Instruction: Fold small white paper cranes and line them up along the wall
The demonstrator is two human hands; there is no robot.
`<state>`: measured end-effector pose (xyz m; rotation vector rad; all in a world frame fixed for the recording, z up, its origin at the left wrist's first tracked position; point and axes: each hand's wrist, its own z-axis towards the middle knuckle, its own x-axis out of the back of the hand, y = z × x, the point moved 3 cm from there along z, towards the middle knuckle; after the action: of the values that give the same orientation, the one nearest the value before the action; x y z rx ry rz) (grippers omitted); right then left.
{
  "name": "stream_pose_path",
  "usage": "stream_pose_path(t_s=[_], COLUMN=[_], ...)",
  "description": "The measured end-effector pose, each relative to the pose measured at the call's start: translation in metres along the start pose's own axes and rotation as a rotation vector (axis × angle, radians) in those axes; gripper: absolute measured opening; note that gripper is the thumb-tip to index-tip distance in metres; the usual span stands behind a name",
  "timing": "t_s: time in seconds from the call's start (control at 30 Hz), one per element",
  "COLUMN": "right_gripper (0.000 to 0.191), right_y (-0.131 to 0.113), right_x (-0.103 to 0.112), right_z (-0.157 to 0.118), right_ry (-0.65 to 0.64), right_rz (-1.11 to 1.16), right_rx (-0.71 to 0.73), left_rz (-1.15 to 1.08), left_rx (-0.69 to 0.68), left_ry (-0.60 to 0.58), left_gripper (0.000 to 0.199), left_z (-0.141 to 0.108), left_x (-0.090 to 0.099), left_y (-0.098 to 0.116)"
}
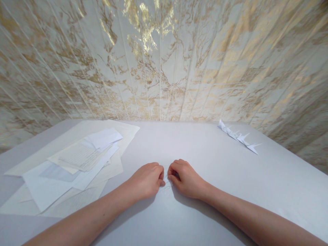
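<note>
My left hand rests at the middle of the white table, its fingers curled and thumb pressed in toward them. Just across a narrow gap, my right hand is bent the same way, thumb and fingertips close together. Between them, faint white creases show against the white surface. I cannot make out whether these are folds in the table cover or a small piece of paper. What the fingertips hold, if anything, is hidden.
To the left lies a loose pile of papers, with a handwritten sheet and smaller white papers on top. Several folded paper cranes stand in a row at the back right. A gold-patterned curtain hangs behind the table.
</note>
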<state>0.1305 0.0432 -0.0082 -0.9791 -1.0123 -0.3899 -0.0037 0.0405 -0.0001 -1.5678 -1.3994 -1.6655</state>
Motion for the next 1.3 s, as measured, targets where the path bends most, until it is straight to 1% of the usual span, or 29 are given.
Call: stream_pose_path(t_s=[0.17,0.3,0.43,0.57,0.7,0.83,0.87,0.93,1.0,1.1,1.17,1.23,1.3], right_gripper=[0.01,0.005,0.009,0.011,0.009,0.008,0.011,0.024,0.03,0.027,0.027,0.027,0.025], right_y=[0.0,0.0,-0.002,0.0,0.002,0.004,0.004,0.004,0.003,0.002,0.003,0.004,0.005], right_x=[-0.001,-0.004,-0.006,-0.004,-0.001,-0.001,-0.001,0.0,0.001,0.003,0.004,0.005,0.005], right_z=[0.001,0.001,0.0,0.001,0.003,0.004,0.004,0.004,0.005,0.005,0.005,0.004,0.002], right_ry=[-0.012,0.0,0.011,-0.001,-0.015,-0.028,-0.018,-0.009,-0.029,-0.075,-0.075,-0.06,-0.04], right_rz=[-0.009,-0.018,-0.077,-0.07,-0.054,-0.023,-0.008,0.018,0.032,0.046,0.062,0.092,0.133], right_rx=[-0.005,-0.053,-0.087,-0.104,-0.111,-0.114,-0.112,-0.1,-0.077,-0.063,-0.056,-0.032,-0.007], left_rz=[0.012,0.043,0.043,0.012,-0.013,-0.039,-0.05,-0.082,-0.108,-0.088,-0.063,-0.059,-0.067], left_rx=[-0.004,0.001,-0.011,-0.03,-0.06,-0.059,-0.053,-0.023,0.026,0.076,0.072,0.063,0.063], left_ry=[-0.003,-0.007,-0.019,-0.036,-0.03,-0.034,-0.033,-0.039,-0.039,0.038,0.089,0.088,0.068], left_gripper=[0.006,0.006,0.006,0.004,0.01,0.015,0.018,0.025,0.031,0.044,0.05,0.047,0.04], left_z=[0.001,0.0,0.0,0.001,0.0,0.0,0.0,0.001,0.002,0.002,0.001,-0.001,-0.002], left_x=[0.001,0.001,0.003,0.004,0.002,-0.001,-0.002,-0.002,-0.001,0.004,0.008,0.009,0.009], left_y=[0.002,0.003,0.004,0.002,-0.003,-0.007,-0.008,-0.009,-0.012,-0.016,-0.017,-0.017,-0.015])
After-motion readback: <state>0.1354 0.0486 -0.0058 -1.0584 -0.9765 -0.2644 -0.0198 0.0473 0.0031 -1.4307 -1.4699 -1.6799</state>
